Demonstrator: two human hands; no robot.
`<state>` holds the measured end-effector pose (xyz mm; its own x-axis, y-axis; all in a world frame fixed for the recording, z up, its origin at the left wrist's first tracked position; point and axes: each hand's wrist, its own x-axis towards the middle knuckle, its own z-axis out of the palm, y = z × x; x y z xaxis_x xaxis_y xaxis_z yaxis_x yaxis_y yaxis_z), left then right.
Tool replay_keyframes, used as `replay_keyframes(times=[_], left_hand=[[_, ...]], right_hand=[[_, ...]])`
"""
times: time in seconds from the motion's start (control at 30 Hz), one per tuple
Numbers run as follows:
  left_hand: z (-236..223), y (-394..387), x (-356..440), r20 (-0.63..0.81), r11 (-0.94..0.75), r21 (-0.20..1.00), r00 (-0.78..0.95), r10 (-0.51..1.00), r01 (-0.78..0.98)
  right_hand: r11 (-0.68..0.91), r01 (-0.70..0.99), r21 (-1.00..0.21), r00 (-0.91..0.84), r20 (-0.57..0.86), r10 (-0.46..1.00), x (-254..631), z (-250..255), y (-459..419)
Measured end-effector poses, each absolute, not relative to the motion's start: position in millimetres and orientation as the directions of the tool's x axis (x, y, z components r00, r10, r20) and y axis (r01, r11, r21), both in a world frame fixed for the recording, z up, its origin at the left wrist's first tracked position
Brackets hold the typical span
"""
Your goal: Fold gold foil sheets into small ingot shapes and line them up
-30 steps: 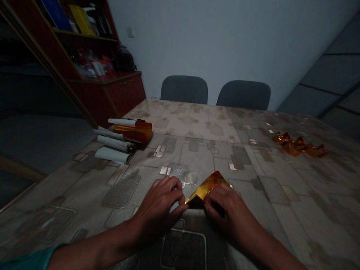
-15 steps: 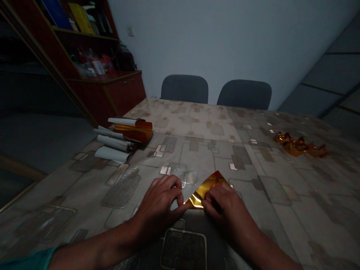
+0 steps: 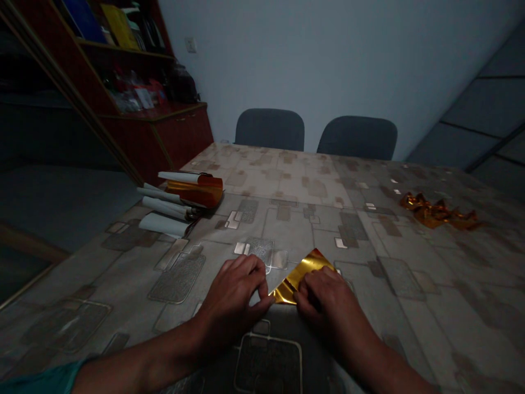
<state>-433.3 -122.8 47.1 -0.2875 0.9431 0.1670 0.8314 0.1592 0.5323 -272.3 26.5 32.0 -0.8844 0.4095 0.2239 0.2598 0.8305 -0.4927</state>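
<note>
A folded sheet of shiny gold foil paper (image 3: 307,266) lies on the table between my hands, its peak pointing away from me. My left hand (image 3: 240,287) pinches the left corner of the paper between thumb and forefinger. Curled over the right part of the sheet, my right hand (image 3: 326,295) presses its thumb and fingers on the lower edge. The right corner is hidden under that hand.
Rolled sheets of gold paper with pale backs (image 3: 166,224) lie at the table's left edge. Several folded gold paper pieces (image 3: 437,212) sit at the right. Beyond the patterned tablecloth (image 3: 287,175) stand two grey chairs (image 3: 269,128). A red cabinet (image 3: 184,134) is at the back left.
Both hands stay in almost the same place on the gold paper. The paper's peak has shifted very slightly, and the bright reflection along its lower left part has changed.
</note>
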Motion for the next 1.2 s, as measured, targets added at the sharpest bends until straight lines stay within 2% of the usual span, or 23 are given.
replay_keyframes(times=[0.6,0.93,1.0,1.1,1.2], left_hand=[[47,-123,-433,0.179,0.144,0.505,-0.267,0.947,0.851],[47,-122,-434,0.175,0.157,0.470,-0.266,0.948,0.869],[43,-121,-435,0.217,0.109,0.429,-0.219,0.951,0.897],[36,-120,-436,0.341,-0.031,0.287,-0.072,0.937,0.958],[34,-120,-435,0.399,-0.133,0.166,0.057,0.915,0.977]], right_hand=[[0.880,0.268,-0.392,-0.892,0.245,0.381,-275,30,26],[0.869,0.264,-0.418,-0.892,0.236,0.385,-275,33,26],[0.868,0.256,-0.426,-0.884,0.259,0.388,-275,34,26],[0.882,0.243,-0.403,-0.880,0.290,0.375,-275,34,26],[0.898,0.243,-0.368,-0.884,0.296,0.361,-275,34,26]])
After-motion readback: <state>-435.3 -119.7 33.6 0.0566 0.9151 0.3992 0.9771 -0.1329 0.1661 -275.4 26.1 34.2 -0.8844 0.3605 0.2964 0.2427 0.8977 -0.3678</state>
